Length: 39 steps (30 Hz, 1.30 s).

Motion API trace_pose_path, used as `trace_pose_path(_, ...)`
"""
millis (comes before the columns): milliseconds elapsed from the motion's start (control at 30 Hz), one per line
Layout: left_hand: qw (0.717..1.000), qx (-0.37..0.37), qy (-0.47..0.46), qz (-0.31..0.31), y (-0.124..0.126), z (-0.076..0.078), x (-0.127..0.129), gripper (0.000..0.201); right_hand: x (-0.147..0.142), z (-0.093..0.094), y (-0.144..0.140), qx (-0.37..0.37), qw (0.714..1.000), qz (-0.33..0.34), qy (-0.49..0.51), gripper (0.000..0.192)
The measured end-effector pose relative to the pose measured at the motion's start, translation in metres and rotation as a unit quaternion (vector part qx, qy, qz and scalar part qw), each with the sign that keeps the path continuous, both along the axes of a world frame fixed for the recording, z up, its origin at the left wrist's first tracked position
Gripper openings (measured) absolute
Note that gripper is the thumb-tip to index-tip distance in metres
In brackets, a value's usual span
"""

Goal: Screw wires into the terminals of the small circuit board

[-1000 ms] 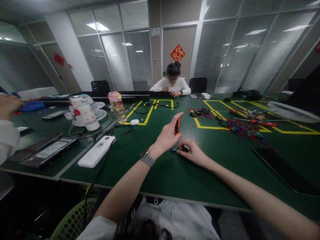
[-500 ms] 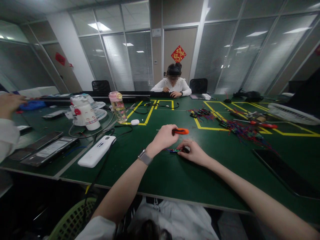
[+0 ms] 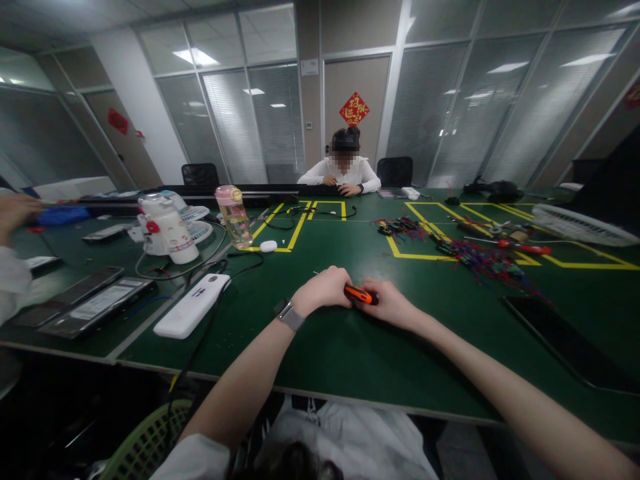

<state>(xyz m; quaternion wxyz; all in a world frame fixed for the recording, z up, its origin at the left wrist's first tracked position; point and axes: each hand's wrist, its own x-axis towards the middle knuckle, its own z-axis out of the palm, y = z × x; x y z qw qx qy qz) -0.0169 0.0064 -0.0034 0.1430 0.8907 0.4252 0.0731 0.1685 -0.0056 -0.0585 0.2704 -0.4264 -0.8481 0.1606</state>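
Left hand (image 3: 324, 288) closes its grip around an orange-handled screwdriver (image 3: 361, 294); right hand (image 3: 389, 303) touches the handle, grip unclear. Green bench (image 3: 350, 347), near edge, glass-walled office.

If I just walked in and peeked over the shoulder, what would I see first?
First, two bare hands meeting at the middle of the green table: the left hand closed around an orange-handled screwdriver, the right hand touching its handle. Next, the bright tangle of coloured wires by the yellow tape lines on the right. Then the pink-lidded bottle standing on the left.
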Motion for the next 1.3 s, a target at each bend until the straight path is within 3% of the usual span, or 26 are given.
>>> trace_pose_path(233,0.999,-0.038,-0.006,0.003,0.0008,0.0006,0.0004,0.018,0.0021,-0.0035,0.003,-0.032,0.999,-0.001,0.025,0.004)
trace_pose_path(567,0.999,-0.052,-0.011,0.001,0.0006,0.0003,0.0017,0.018,-0.0031,0.0018,0.0002,-0.035,0.999,-0.026,-0.013,0.007)
trace_pose_path(867,1.0,-0.007,-0.005,0.0,-0.0028,-0.0005,0.0039,0.016,-0.0001,0.0015,0.0022,-0.035,0.999,-0.011,-0.017,0.004)
trace_pose_path(1300,1.0,-0.013,-0.007,-0.006,-0.0013,-0.0003,0.0052,0.015,0.0024,0.0005,0.0028,-0.046,0.998,0.023,-0.021,0.011)
